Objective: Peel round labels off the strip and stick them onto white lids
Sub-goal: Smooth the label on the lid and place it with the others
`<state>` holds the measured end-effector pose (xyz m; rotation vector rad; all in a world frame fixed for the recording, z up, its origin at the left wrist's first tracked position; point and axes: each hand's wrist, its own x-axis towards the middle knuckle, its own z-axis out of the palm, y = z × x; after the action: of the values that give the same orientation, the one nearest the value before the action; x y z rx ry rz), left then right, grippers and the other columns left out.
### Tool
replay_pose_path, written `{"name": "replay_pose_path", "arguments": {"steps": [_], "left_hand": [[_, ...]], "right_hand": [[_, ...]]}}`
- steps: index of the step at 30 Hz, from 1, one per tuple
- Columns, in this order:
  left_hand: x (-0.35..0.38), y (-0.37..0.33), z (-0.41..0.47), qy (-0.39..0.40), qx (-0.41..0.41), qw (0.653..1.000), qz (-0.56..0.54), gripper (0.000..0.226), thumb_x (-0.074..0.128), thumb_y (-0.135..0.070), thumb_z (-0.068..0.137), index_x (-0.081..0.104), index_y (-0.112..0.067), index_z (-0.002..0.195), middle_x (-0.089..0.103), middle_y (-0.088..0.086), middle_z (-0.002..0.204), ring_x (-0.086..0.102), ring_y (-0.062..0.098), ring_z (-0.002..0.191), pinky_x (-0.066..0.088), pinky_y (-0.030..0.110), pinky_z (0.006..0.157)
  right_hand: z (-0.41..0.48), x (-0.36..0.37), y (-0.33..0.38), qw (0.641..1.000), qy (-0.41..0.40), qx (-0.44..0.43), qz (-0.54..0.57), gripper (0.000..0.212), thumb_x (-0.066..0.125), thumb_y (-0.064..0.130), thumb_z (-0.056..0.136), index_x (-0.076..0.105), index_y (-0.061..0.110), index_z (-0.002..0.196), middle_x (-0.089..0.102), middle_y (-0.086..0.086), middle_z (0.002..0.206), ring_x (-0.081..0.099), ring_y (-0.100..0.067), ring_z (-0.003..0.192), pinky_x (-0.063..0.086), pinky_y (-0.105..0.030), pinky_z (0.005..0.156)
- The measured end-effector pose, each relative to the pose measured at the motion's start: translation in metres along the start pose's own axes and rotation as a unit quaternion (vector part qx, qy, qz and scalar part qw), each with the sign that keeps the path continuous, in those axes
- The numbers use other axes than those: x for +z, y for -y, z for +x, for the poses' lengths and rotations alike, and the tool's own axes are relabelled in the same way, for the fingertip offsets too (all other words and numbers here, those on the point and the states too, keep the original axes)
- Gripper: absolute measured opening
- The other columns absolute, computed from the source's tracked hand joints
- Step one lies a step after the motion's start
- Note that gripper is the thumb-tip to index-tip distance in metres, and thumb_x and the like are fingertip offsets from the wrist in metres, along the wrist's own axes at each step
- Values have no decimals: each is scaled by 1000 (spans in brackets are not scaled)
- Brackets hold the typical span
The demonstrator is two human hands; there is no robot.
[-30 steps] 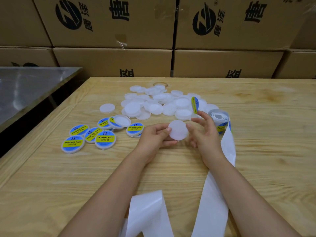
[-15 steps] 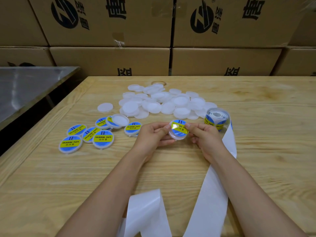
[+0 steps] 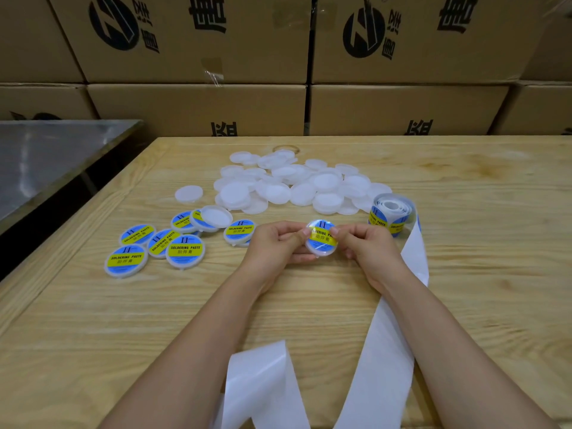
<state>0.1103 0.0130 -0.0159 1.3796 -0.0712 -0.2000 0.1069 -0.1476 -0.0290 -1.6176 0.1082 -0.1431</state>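
Note:
Both hands hold one white lid [image 3: 322,241] over the middle of the wooden table [image 3: 479,305]; a blue and yellow round label covers its top. My left hand [image 3: 275,246] grips its left edge, thumb pressing the label. My right hand [image 3: 368,247] grips its right edge, thumb on the label too. The label roll [image 3: 391,215] stands just right of my right hand. Its empty white backing strip [image 3: 393,345] trails toward me. A heap of bare white lids [image 3: 297,185] lies behind the hands.
Several labelled lids [image 3: 161,243] lie in a cluster at the left, one bare lid [image 3: 216,216] resting on them. A single bare lid [image 3: 188,193] sits apart. Cardboard boxes [image 3: 198,106] wall off the far edge. A metal table [image 3: 46,156] stands to the left.
A second ago the lid was bare and my right hand carried a label on its fingers. The label went onto the lid, and both thumbs now press it.

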Motion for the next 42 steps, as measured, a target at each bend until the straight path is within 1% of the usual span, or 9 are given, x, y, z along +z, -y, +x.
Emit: {"name": "replay_pose_path", "arguments": {"steps": [6, 10, 18, 23, 26, 29, 32, 37, 42], "left_hand": [[0, 3, 1, 2, -1, 1000, 13, 5, 59, -3, 89, 63, -2, 87, 72, 4, 67, 69, 15, 62, 58, 24, 58], [-1, 5, 2, 2, 1, 1000, 18, 4, 59, -2, 89, 61, -1, 86, 71, 5, 65, 69, 16, 61, 59, 26, 59], [2, 4, 1, -15, 3, 1000, 1, 4, 58, 0, 89, 59, -1, 85, 70, 5, 62, 69, 17, 57, 59, 26, 60], [2, 1, 0, -12, 0, 999, -40, 7, 57, 1, 89, 59, 0, 83, 70, 6, 63, 69, 16, 59, 59, 25, 60], [2, 0, 0, 0, 2, 998, -55, 8, 54, 2, 90, 58, -1, 83, 70, 7, 64, 69, 17, 59, 58, 26, 59], [4, 1, -1, 10, 9, 999, -35, 8, 53, 2, 91, 56, -1, 84, 69, 7, 62, 69, 16, 58, 58, 25, 57], [7, 3, -3, 22, 24, 999, -9, 10, 56, 3, 89, 57, -3, 82, 66, 5, 58, 68, 13, 57, 58, 25, 57], [5, 3, -3, -2, 33, 998, -61, 6, 58, 0, 88, 59, -3, 83, 69, 6, 63, 68, 12, 60, 56, 23, 57], [-4, -1, 1, -18, 15, 995, -101, 12, 57, -6, 90, 61, 3, 97, 73, 9, 76, 70, 16, 66, 57, 23, 58]], "right_hand": [[-3, 2, -1, 998, -17, -19, -51, 16, 71, 17, 81, 65, 12, 67, 60, -2, 63, 43, -3, 45, 37, -17, 48], [-4, 5, -3, 987, -64, -40, -139, 19, 74, 26, 79, 63, 15, 68, 59, 9, 57, 49, -2, 48, 40, -22, 55], [-12, 17, 0, 982, -122, -75, -127, 16, 74, 27, 79, 62, 18, 73, 67, -6, 65, 59, -16, 42, 48, -23, 45], [-14, 21, 0, 986, -125, -83, -66, 38, 72, 21, 81, 48, 31, 109, 68, -2, 64, 60, -20, 42, 48, -23, 44], [-13, 22, -2, 981, -128, -117, -91, 6, 67, 23, 85, 62, 24, 87, 65, -1, 65, 58, -14, 49, 45, -25, 48], [-11, 24, -4, 972, -162, -131, -110, 20, 66, 26, 86, 55, 19, 70, 64, -1, 69, 61, -18, 67, 45, -24, 59], [-10, 24, -2, 969, -183, -111, -124, 31, 70, 37, 81, 53, 13, 71, 61, -1, 67, 57, -12, 65, 38, -15, 55], [-13, 28, -1, 979, -99, -126, -129, 30, 76, 36, 74, 47, 26, 79, 59, 13, 72, 52, 8, 59, 39, -8, 55], [-13, 24, -3, 979, -45, -163, -110, 23, 70, 21, 83, 52, 35, 87, 63, 7, 79, 56, -11, 69, 43, -18, 62]]}}
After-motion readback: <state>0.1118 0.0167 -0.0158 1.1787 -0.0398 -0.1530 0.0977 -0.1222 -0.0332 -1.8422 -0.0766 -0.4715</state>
